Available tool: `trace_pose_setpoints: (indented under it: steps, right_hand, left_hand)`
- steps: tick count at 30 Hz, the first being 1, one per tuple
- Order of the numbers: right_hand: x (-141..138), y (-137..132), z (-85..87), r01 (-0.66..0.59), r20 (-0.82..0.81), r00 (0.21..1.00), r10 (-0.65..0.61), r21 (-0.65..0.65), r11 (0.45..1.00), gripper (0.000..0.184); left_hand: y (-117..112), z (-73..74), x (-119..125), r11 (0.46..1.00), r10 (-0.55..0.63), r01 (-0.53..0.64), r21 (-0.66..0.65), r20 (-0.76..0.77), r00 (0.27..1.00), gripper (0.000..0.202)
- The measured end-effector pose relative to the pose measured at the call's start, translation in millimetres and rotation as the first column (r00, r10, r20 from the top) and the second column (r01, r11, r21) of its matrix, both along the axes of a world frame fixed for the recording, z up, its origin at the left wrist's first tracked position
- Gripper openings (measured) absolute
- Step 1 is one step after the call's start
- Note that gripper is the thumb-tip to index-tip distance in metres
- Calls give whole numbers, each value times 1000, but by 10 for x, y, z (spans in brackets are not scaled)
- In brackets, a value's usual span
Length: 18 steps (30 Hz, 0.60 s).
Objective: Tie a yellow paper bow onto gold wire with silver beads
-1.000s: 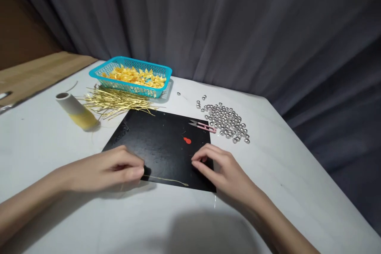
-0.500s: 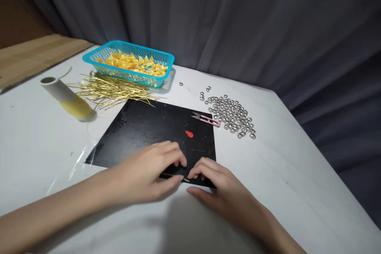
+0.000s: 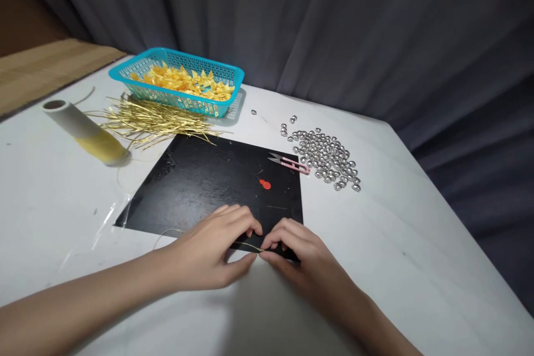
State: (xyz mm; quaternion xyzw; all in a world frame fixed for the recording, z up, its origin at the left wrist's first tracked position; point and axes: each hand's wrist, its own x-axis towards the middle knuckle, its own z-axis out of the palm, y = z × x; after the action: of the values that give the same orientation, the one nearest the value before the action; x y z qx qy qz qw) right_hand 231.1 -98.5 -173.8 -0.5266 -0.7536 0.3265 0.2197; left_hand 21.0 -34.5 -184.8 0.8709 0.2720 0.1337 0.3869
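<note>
At the front edge of a black mat (image 3: 200, 178), my right hand (image 3: 302, 253) pinches the end of a thin pale gold cord (image 3: 247, 244) between thumb and forefinger. Close beside it on the left is my left hand (image 3: 221, 247), its thumb stretched out and apart from the curled forefinger. From the pinch the cord runs leftward beneath the left hand, and a loop shows again behind the left wrist. What the left hand's other fingers touch is hidden.
Pink-handled thread snips (image 3: 290, 163) and a small red tag (image 3: 265, 184) lie on the mat. Silver beads (image 3: 325, 156) are heaped right. A blue basket (image 3: 175, 94) of yellow bows, gold ties (image 3: 154, 119) and a thread cone (image 3: 85, 132) stand left on the white table (image 3: 375, 222).
My right thumb has closed up to its forefinger on the cord's end. The left thumb has come slightly down, away from the cord. A cord loop now shows behind the left wrist.
</note>
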Motion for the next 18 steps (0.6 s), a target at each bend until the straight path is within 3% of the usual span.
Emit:
trace_pose_setpoints:
  steps: [8,18]
  right_hand:
    - [23,21,-2,24,-49,998,-28,-63,998,9]
    - [-8,17,54,34,-47,998,-34,-4,999,17]
  left_hand:
    - [16,-19,15,999,-29,29,31,13,999,10]
    - [26,12,25,1000,-17,17,-1,30,999,9]
